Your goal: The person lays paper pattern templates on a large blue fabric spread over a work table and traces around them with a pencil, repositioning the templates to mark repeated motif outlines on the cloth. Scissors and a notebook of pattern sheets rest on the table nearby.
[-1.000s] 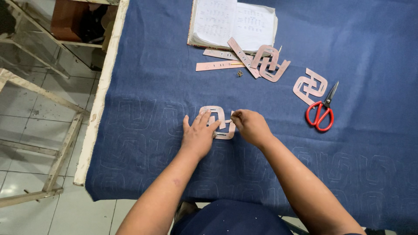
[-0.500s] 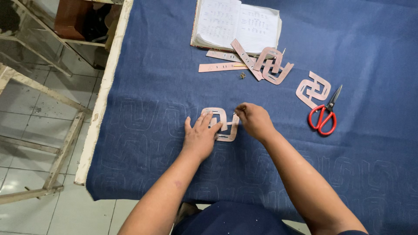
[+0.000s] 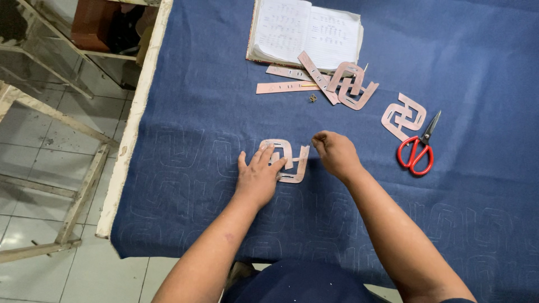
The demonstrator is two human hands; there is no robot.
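Nearest the camera, the left hand [image 3: 259, 177] lies flat on the blue cloth [image 3: 477, 67], fingers spread and pressing down on a pink interlocking cardboard template [image 3: 292, 160]. The template sits at the cloth's middle, over faint chalk outlines of the same shape. Just right of it, the right hand [image 3: 336, 154] has its fingertips pinched together at the template's edge, perhaps around a small piece of chalk, though the view is too poor to tell. Farther right lie red-handled scissors [image 3: 416, 152], shut, beside a second template [image 3: 403, 115]. Beyond are more pink templates and strips [image 3: 337, 84], then an open notebook [image 3: 306, 33].
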